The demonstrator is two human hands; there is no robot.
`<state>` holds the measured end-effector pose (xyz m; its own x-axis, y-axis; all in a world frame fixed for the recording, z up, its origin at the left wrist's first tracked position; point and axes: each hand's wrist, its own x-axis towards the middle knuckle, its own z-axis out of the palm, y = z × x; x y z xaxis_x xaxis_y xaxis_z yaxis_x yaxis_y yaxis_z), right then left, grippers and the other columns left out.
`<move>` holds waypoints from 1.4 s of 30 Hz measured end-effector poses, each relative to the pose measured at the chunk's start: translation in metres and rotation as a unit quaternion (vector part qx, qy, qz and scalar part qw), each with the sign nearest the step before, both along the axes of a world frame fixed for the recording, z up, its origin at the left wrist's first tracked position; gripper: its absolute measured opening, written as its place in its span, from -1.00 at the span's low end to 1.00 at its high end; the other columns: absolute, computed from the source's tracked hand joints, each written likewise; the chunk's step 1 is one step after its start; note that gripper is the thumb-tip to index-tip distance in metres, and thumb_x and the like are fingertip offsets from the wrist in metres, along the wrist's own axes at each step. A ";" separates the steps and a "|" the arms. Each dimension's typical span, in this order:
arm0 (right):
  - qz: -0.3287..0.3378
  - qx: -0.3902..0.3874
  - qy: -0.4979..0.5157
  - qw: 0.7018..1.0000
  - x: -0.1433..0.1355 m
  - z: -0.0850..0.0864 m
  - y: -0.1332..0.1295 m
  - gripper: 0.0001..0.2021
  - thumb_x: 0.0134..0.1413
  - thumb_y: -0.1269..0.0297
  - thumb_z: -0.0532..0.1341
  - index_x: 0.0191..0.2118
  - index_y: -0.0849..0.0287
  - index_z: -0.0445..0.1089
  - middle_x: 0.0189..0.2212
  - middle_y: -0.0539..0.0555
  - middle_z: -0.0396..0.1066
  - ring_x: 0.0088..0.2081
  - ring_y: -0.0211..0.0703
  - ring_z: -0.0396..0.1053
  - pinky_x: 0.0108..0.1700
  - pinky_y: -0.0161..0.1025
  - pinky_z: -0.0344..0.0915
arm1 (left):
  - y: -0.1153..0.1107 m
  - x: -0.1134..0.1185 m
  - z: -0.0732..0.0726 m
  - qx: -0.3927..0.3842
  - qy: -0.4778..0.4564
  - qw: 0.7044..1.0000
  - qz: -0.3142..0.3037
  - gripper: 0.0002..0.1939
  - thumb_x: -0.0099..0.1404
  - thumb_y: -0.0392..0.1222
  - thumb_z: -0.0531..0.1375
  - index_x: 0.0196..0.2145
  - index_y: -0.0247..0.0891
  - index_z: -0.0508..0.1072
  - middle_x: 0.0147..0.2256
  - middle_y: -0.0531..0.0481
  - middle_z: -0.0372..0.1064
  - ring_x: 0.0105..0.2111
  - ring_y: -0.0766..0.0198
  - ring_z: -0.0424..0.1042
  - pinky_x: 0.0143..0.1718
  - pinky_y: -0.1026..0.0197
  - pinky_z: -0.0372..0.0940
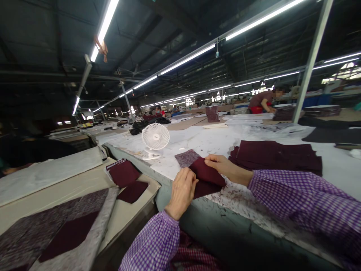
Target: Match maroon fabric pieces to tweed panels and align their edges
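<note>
Both hands hold a maroon fabric piece [207, 172] at the near edge of the white-covered table. My left hand [182, 190] has its fingers closed on the piece's left side. On the upper right side, my right hand [222, 165] pinches the same piece between thumb and fingers. A speckled grey-purple piece [187, 158] lies just beyond and left of it. To the right of my right hand is a wide stack of maroon pieces [276, 155]. On the left table, a small maroon stack [123, 173] sits beside a single maroon piece [133, 191].
A small white fan [155, 137] stands on the table [191, 136] behind my hands. Speckled fabric [67, 210] covers part of the lower-left table. Between the tables runs a gap. A person [261, 101] bends over fabric at the back right, near a metal post [313, 60].
</note>
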<state>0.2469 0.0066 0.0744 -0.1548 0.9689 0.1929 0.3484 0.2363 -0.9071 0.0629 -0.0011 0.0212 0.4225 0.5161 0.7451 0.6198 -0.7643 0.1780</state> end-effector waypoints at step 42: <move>0.166 -0.037 -0.189 0.967 0.050 0.009 -0.007 -0.36 -0.11 0.39 0.23 0.17 0.30 0.11 -0.53 -0.11 0.23 -0.48 -0.30 0.22 -0.45 -0.35 0.14 | 0.003 0.039 0.039 -0.398 -0.086 0.908 -0.103 -0.74 0.19 -0.15 0.17 -0.19 -0.27 0.53 -0.34 -0.05 0.50 -0.34 0.22 0.41 -0.30 0.22 0.26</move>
<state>0.2968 -0.0004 0.0837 -0.5055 0.8628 -0.0061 0.5749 0.3315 -0.7481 0.1019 0.0020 0.0598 0.4847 0.8426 0.2347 0.3892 -0.4480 0.8049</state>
